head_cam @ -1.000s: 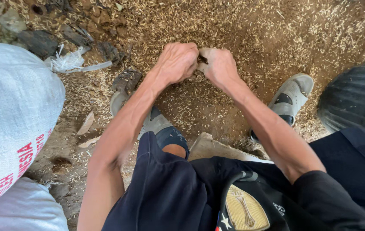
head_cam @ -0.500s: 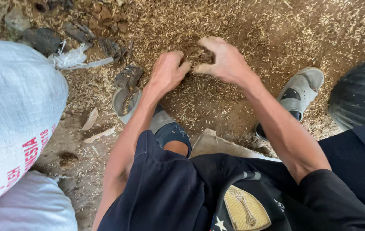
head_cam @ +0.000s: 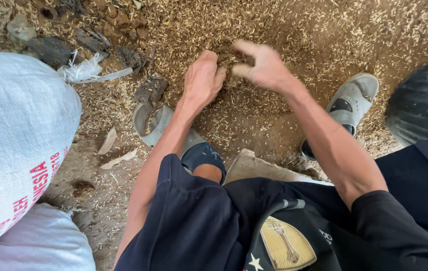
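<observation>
A white woven sack [head_cam: 16,150] fills the left edge, with dark bark scraps [head_cam: 148,90] beside it. The left hand [head_cam: 203,80] is curled, fingers dug into the husk-strewn ground [head_cam: 284,20]. Just right, the right hand [head_cam: 261,65] is cupped, seemingly pinching a dark clump [head_cam: 231,59], though blur hides the grip. Husks lie thick all round, so little looks gathered. Grey sandals [head_cam: 352,103] and a dark tub [head_cam: 424,100] crowd the right; open room lies ahead

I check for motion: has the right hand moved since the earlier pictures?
Yes. The right hand opened and drew slightly away from the left hand, toward the right sandal.
</observation>
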Available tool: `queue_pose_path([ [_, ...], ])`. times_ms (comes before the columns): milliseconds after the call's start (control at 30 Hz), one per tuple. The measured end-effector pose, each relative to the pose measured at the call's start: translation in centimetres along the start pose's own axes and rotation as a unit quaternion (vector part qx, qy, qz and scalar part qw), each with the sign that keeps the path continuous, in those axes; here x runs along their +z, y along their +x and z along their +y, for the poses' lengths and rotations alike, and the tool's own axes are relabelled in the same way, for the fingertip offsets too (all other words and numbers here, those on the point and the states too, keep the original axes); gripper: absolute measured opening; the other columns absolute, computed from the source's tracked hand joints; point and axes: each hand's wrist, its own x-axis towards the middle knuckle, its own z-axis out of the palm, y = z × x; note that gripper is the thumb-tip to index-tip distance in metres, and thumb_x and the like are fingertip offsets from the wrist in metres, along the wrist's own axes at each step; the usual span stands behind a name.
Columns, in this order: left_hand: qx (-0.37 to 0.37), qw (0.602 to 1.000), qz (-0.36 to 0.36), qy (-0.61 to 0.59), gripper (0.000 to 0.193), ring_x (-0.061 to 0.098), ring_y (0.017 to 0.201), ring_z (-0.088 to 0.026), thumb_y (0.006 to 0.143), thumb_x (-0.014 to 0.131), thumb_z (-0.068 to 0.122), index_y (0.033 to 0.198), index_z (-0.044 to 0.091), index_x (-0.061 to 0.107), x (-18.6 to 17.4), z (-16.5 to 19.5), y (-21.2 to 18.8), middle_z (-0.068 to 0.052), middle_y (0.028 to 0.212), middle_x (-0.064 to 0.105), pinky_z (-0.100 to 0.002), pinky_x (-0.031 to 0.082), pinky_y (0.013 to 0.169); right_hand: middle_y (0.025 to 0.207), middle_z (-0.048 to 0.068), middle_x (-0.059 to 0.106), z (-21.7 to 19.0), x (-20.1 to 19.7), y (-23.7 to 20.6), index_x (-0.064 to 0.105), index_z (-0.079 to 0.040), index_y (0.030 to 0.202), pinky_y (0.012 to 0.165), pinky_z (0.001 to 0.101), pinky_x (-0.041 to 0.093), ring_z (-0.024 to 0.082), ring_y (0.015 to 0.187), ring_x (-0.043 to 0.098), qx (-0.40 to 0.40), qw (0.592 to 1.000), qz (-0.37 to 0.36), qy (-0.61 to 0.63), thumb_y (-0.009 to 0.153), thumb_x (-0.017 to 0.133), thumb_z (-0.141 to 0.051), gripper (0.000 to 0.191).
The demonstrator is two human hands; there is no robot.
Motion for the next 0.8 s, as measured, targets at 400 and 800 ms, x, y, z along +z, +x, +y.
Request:
queue_pose_path([
  [400,0.022,0.991,0.127,-0.04,0.033,0.065,0.116,-0.041,0.096,0.063,0.012,0.123,-0.007,0.065,-0.1,0.8,-2.9,-0.028,0.128,0.065,-0.044,0.051,0.101,0.138,0.017,0.058,2.8,-0.1,4.3,0.061,-0.002,0.127,0.099,0.0449,0.057,0.041,0.131,0.051,-0.212,0.889,0.209,-0.347,0.089,0.079,-0.011,0.043],
  [800,-0.051,0.999,0.003,-0.007,0.036,0.07,0.105,-0.036,0.102,0.05,0.011,0.136,0.004,0.061,0.5,2.0,-0.7,-0.02,0.124,0.068,-0.045,0.055,0.091,0.113,0.022,0.073,-0.3,0.7,-4.2,0.071,0.002,0.116,0.092,0.042,0.064,0.032,0.101,0.072,0.079,0.953,0.153,0.25,0.099,0.06,-0.013,0.026],
])
